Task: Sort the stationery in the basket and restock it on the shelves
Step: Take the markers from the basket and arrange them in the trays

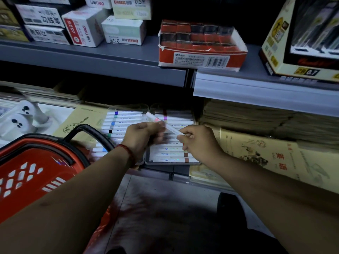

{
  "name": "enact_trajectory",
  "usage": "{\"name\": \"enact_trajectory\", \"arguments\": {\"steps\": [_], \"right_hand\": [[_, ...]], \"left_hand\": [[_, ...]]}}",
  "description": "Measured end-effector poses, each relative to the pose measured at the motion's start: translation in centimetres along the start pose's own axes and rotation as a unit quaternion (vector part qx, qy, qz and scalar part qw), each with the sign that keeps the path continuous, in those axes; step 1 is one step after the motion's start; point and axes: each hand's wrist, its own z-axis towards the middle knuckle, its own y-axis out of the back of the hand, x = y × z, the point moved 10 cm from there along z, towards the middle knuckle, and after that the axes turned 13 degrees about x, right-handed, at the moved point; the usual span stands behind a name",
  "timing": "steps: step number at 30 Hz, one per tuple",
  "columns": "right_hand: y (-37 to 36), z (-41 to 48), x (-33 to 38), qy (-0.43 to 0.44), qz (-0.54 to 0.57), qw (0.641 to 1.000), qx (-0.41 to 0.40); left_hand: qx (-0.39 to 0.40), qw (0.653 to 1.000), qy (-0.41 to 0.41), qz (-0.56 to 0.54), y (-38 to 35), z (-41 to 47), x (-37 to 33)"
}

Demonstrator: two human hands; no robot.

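Two hands share one white marker (pixel 165 124) with a pink band, above the front edge of the lower shelf (pixel 180 171). The left hand (pixel 141 137), a red cord at its wrist, curls its blurred fingers round the marker's middle; the right hand (pixel 200 142) pinches its near end. The marker slants, its far end over the gap between two clear trays (pixel 121 120) of white markers lying side by side on that shelf. A red basket (pixel 27 162) with a black handle sits at the left, beside the left forearm. On the upper shelf (pixel 91 59) stand white boxes (pixel 84 26) and an open red carton (pixel 200 54).
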Motion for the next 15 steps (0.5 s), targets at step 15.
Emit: {"name": "enact_trajectory", "arguments": {"steps": [15], "right_hand": [[3.8,-0.2,-3.3,-0.075,-0.107,0.991,-0.026]], "left_hand": [[-0.028,0.598,-0.169,0.783,-4.1,1.2,-2.6]]}}
